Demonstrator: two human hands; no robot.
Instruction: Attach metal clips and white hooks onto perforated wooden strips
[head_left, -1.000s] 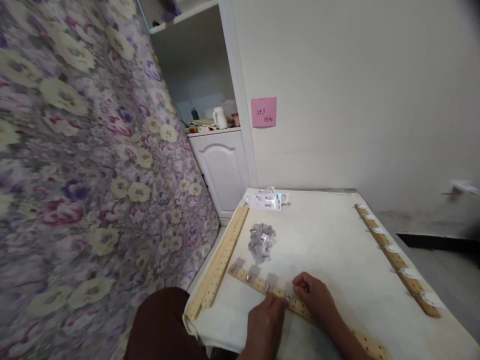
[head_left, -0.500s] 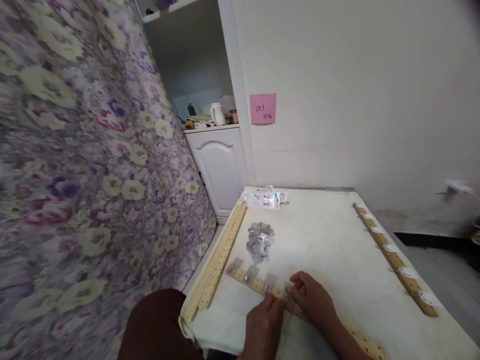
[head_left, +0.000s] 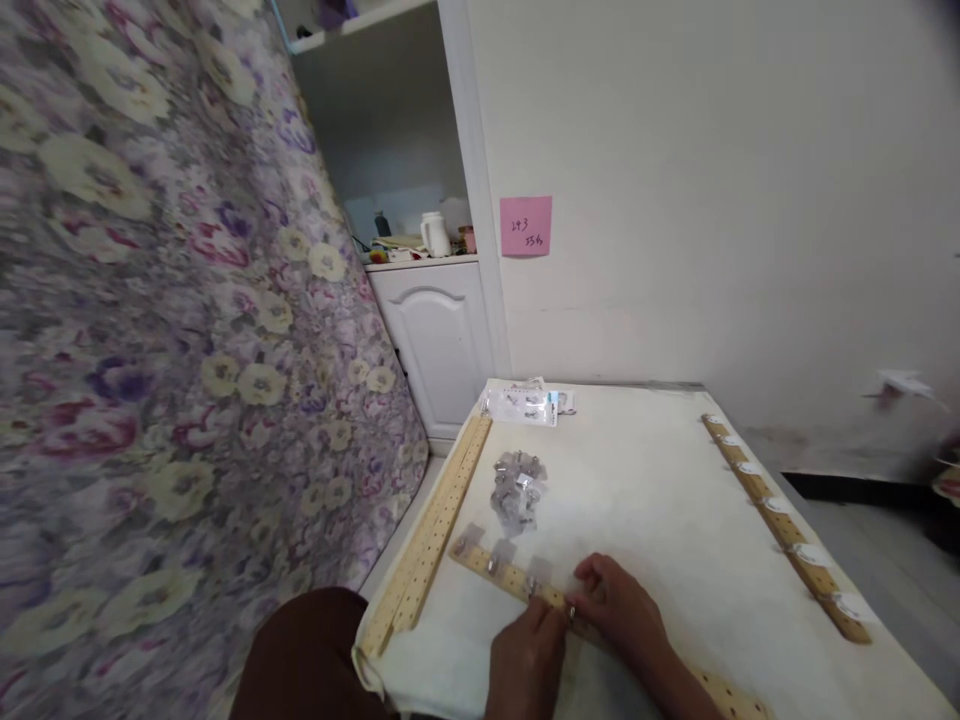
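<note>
A pale wooden strip with rows of holes lies slantwise near the table's front edge. Several clear square tabs with metal hooks sit along its left part, among them a clear hook. My left hand is closed, its fingers pressed on the strip's near edge. Just to the right, my right hand pinches at a small metal hook on the strip. Both hands hide the strip's middle. Farther back lies a pile of clear hooks.
Two more perforated strips lie along the left edge of the cloth-covered table. On the right lies a strip bearing white round pieces. Clear packaging is at the back. My knee is beside the table's left front corner.
My right hand has shifted slightly left and down, and the small metal hook by its fingertips shows more clearly. My left hand stays on the strip. The camera has tilted a little.
</note>
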